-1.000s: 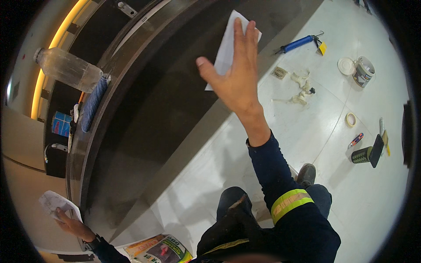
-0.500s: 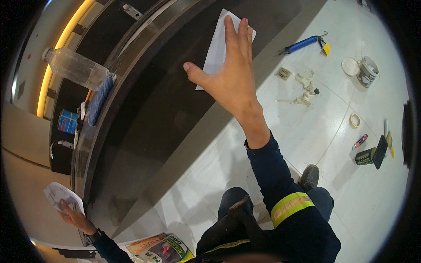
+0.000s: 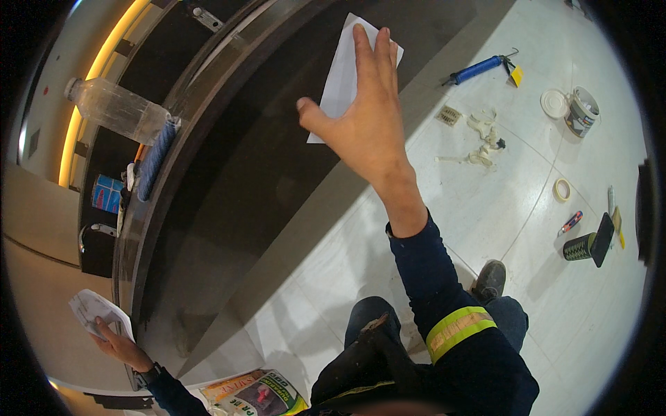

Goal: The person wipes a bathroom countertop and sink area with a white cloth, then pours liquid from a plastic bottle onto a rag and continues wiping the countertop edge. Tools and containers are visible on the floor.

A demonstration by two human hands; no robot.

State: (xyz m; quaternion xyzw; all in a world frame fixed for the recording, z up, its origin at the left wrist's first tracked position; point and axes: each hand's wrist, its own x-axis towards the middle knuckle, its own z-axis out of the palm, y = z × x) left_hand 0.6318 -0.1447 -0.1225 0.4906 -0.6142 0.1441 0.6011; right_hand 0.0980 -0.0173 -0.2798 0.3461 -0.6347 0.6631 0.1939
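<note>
My right hand (image 3: 368, 118) lies with its fingers stretched flat over a white sheet of paper (image 3: 340, 97), pressing it against the dark counter-like panel (image 3: 257, 159). Its thumb stands apart, to the left of the sheet. Low on the left, my left hand (image 3: 121, 347) grips a second, folded white sheet (image 3: 99, 308) with faint grey print, close to the end of the panel. The undersides of both sheets are hidden.
A clear plastic bottle (image 3: 121, 109), a blue cloth-like roll (image 3: 157, 163) and a blue can (image 3: 107, 193) stand along the left. On the tiled floor lie a blue caulking gun (image 3: 479, 70), a tub (image 3: 581, 114), a tape roll (image 3: 562, 190) and a utility knife (image 3: 571, 222).
My right thumb has shifted slightly right, closer to the sheet. The sheet under that hand has moved very slightly left. My left hand stays almost where it was.
</note>
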